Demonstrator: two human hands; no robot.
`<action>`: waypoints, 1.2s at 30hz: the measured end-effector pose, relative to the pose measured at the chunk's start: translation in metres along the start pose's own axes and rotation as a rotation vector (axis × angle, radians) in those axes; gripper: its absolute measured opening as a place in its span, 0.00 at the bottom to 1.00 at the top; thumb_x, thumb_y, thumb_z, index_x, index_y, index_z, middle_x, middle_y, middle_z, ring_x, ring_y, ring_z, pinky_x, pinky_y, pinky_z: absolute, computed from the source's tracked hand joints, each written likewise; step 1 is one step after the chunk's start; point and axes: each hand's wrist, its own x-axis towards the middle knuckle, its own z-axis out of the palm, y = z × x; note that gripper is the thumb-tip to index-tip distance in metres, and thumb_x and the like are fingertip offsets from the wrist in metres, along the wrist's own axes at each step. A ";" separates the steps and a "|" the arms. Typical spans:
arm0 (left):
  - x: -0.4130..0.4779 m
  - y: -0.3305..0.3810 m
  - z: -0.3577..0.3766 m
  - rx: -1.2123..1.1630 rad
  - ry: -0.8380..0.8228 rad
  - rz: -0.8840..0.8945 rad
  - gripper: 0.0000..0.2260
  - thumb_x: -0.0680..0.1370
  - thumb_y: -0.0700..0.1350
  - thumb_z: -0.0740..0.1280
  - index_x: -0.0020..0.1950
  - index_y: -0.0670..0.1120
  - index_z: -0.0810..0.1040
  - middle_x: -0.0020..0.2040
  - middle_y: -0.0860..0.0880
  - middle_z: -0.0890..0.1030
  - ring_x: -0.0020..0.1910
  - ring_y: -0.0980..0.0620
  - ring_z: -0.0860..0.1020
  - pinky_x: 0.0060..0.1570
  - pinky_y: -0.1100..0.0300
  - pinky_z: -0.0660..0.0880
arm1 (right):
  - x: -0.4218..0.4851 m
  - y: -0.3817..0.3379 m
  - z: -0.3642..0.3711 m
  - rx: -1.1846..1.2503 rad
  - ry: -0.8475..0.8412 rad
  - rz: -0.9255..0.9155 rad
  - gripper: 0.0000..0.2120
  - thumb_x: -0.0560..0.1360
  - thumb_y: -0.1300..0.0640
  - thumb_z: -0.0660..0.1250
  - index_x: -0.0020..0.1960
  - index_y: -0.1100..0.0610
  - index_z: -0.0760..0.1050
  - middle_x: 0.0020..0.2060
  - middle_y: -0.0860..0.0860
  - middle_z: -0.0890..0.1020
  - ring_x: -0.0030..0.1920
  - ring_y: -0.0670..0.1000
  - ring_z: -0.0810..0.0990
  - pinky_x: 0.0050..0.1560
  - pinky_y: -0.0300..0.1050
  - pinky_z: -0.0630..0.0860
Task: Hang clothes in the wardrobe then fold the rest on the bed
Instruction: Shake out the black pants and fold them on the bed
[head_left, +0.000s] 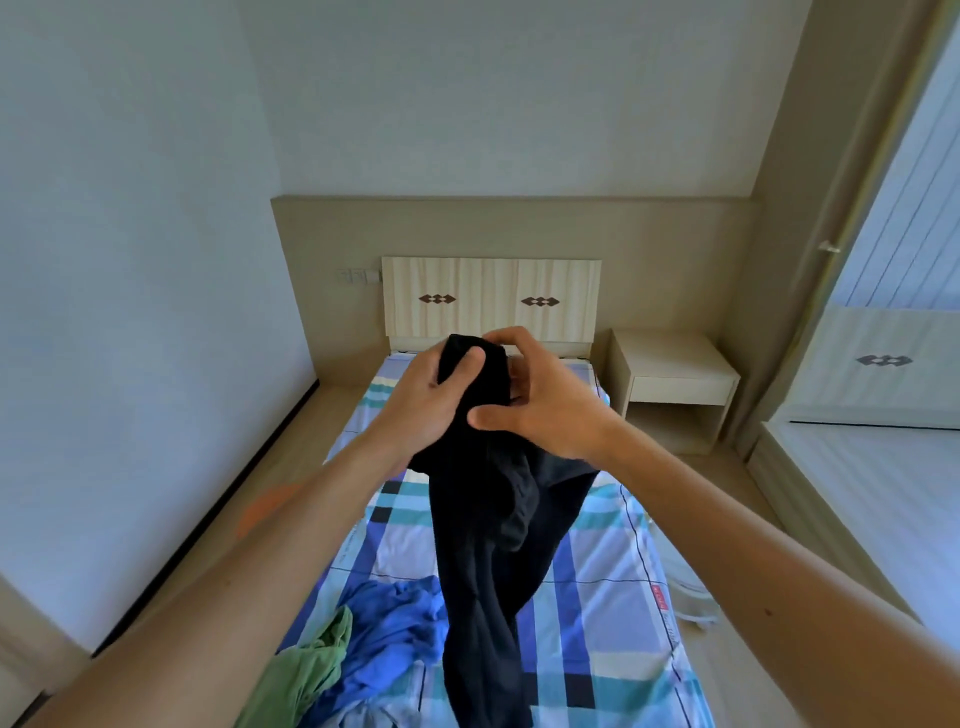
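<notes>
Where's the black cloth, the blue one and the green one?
black cloth (488, 561), head view, its hanging middle.
blue cloth (395, 623), head view, its crumpled middle.
green cloth (304, 675), head view, its bunched middle.

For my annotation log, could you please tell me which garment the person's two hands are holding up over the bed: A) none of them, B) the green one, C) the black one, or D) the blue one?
C: the left hand and the right hand both grip the top of the black garment, while the blue garment and the green garment lie crumpled on the bed.
</notes>
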 end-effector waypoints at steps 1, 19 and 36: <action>0.000 0.004 0.000 0.005 0.005 0.005 0.12 0.84 0.56 0.60 0.57 0.53 0.81 0.48 0.54 0.85 0.46 0.60 0.84 0.41 0.70 0.77 | 0.000 -0.003 0.001 -0.045 -0.009 -0.001 0.43 0.66 0.54 0.80 0.73 0.45 0.59 0.52 0.49 0.82 0.52 0.49 0.84 0.55 0.48 0.81; 0.002 0.037 -0.003 0.112 -0.141 0.128 0.35 0.77 0.37 0.71 0.78 0.55 0.59 0.63 0.49 0.77 0.55 0.52 0.83 0.52 0.57 0.82 | 0.035 -0.037 -0.017 0.595 0.227 0.178 0.15 0.72 0.56 0.76 0.54 0.63 0.78 0.49 0.62 0.83 0.54 0.65 0.84 0.55 0.66 0.80; 0.049 0.069 -0.092 0.659 0.068 0.231 0.05 0.80 0.42 0.69 0.53 0.47 0.84 0.47 0.49 0.84 0.48 0.50 0.82 0.52 0.56 0.76 | 0.025 -0.054 -0.111 -0.476 -0.127 0.088 0.13 0.74 0.60 0.74 0.56 0.50 0.77 0.46 0.52 0.86 0.45 0.52 0.85 0.47 0.47 0.80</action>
